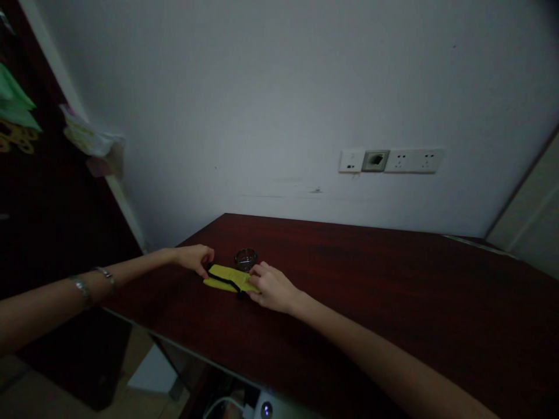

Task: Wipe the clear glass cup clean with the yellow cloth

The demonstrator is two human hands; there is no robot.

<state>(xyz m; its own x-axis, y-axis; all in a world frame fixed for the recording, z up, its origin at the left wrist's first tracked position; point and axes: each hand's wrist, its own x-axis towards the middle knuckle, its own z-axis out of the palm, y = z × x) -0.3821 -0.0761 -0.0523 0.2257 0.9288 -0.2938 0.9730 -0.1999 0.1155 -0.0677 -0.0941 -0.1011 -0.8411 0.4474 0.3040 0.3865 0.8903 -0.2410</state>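
Note:
A flat yellow item (225,274) with a black strip along it lies on the dark red wooden table; it looks like folded cloth or a soft pouch, but the exact kind is unclear. At its left end, my left hand (195,258) has curled fingers, with a fingertip against the corner. My right hand (273,287) grips the right end between thumb and fingers, covering that part. Just behind the yellow item stands a round dark glass ashtray (246,258), close to my right fingertips.
The dark red table (371,279) runs back to a pale wall with a row of sockets (410,161). Under the front edge is an open space with a white device (267,406) and a cable. A dark door (43,233) with hanging bags stands at the left.

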